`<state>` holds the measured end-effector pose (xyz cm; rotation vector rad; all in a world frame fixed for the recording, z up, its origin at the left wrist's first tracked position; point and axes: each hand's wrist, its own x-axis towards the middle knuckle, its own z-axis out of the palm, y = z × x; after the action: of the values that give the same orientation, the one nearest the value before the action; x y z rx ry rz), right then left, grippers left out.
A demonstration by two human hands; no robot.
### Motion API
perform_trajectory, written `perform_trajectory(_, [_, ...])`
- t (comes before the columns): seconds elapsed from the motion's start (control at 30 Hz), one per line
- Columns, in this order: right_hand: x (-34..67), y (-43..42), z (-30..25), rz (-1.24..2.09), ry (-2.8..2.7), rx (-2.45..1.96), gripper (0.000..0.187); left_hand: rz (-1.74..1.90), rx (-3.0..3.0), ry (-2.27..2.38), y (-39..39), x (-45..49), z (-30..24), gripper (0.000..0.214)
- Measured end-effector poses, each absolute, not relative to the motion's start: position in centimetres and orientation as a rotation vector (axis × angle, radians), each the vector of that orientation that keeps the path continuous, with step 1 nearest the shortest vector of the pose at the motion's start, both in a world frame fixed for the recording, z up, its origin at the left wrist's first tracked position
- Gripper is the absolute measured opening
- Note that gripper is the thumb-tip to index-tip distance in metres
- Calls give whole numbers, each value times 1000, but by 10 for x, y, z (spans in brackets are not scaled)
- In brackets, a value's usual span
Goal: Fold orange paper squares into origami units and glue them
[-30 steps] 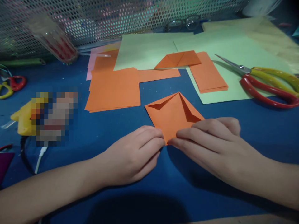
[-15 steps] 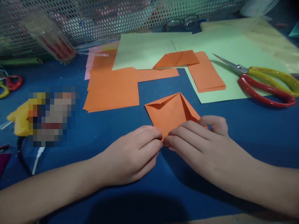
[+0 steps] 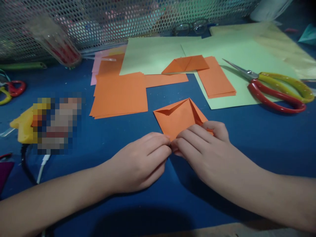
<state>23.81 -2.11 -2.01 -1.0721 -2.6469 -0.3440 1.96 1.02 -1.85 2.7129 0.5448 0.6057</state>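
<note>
A partly folded orange paper square (image 3: 177, 116) lies on the blue table (image 3: 259, 138) in front of me, with two flaps turned in at its far corner. My left hand (image 3: 140, 161) pinches the paper's near corner with curled fingers. My right hand (image 3: 204, 144) is closed on the near right edge, its fingertips meeting the left hand's and its thumb tucked behind the right corner. The near tip of the paper is hidden under my fingers.
A stack of orange squares (image 3: 119, 95) lies to the left, a folded orange piece (image 3: 186, 64) and orange strips (image 3: 216, 79) on green sheets (image 3: 153, 52) behind. Red-and-yellow scissors (image 3: 276, 89) lie right. A yellow glue gun (image 3: 22, 125) sits left. A mesh rack (image 3: 98, 19) lines the back.
My right hand has slid left and curled in over the near right edge of the orange paper, folding it over. The left hand has stayed pinching the near corner.
</note>
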Motion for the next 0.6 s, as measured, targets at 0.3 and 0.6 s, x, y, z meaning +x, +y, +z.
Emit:
perform_trajectory(0.3, [238,-19,-23,-218,-2558,-1075,29,649,2705,501,10,17,-20,20])
perform_trajectory(0.6, [245,-9,-16,342,-2461,-1138,19,649,2713,499,10,17,-19,24])
